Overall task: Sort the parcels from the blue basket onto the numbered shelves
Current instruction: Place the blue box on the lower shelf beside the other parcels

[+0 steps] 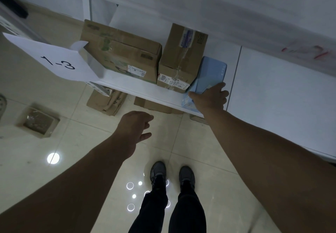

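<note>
White shelf (145, 94), paper label "1-3" (54, 60) at its far-left end: a light blue parcel (211, 72) directly under the right hand's fingers (221, 87); touching it just left of the fingers, a taped brown carton (180, 58); further left, a wider brown carton (120, 54). Tiled floor (81, 160): flattened cardboard (105, 103) below the shelf edge and a small brown box (39, 121), both well left of the fingers.

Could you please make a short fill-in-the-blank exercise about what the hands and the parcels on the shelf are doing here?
1. The right hand rests on the ____ parcel.
2. The paper label at the shelf reads ____.
3. The number of brown boxes standing on this shelf is ____.
4. The left hand holds ____.

Missing words: blue; 1-3; two; nothing
</note>
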